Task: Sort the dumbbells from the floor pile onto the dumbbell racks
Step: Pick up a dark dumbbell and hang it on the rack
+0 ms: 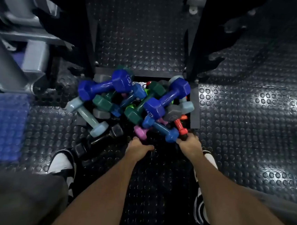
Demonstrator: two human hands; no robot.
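Black studded rubber floor (250, 140) runs beneath everything. Nearest, at six o'clock, the left hand (138, 147) curls round something dark at the pile's near edge; what exactly, I cannot tell. At five o'clock, the right hand (189, 144) grips the near end of the red dumbbell (180, 125), which slants into the heap. Beyond, at centre, the floor pile (136, 100) lies tangled: dark blue, teal, pale blue, grey, pink. At twelve o'clock, dark rack frames (195, 49) stand behind. Judging by the heaped pile, sorting has barely started; nearly everything remains.
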